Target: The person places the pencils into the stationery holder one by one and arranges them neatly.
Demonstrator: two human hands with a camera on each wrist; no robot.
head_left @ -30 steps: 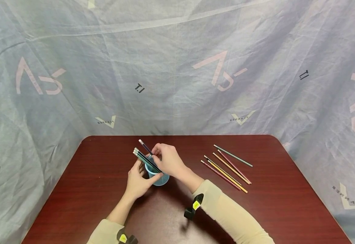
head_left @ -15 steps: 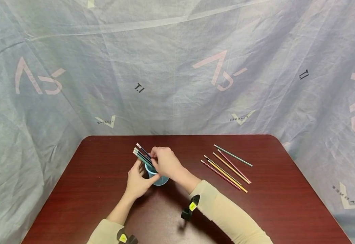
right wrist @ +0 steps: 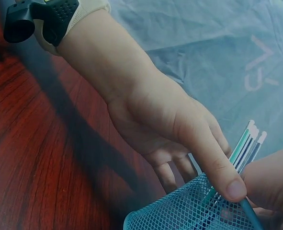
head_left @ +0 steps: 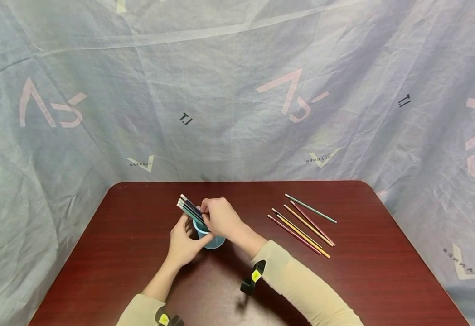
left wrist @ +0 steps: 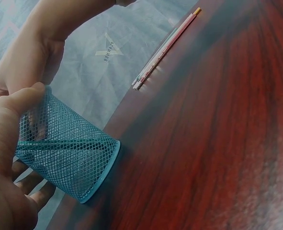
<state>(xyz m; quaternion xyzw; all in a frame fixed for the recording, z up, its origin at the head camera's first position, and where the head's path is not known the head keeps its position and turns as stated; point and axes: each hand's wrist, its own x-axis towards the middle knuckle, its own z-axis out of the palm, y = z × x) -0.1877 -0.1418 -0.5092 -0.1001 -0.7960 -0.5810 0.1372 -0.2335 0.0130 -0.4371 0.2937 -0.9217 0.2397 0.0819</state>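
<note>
A light blue mesh pencil cup [head_left: 215, 243] tilts to the left above the table in the head view. My left hand [head_left: 183, 244] grips its side, thumb at the rim and fingers around the far wall, as the left wrist view also shows on the mesh cup [left wrist: 69, 148]. Several green and dark pencils [head_left: 188, 209] with white eraser ends lean out of its mouth to the left. My right hand [head_left: 223, 219] is at the mouth, its fingertips pinching a dark blue pencil [head_left: 185, 198] beside the others. The lower pencil ends are mostly hidden by the hands.
Several loose pencils [head_left: 302, 233], red, yellow and dark, lie on the brown table [head_left: 368, 271] to the right of the hands. A green pencil [head_left: 311, 208] lies behind them. A grey printed sheet [head_left: 229, 136] hangs behind the table.
My right hand has moved slightly left and down with the dark blue pencil, which now sits lower against the bunch. The left hand and cup have stayed put.
</note>
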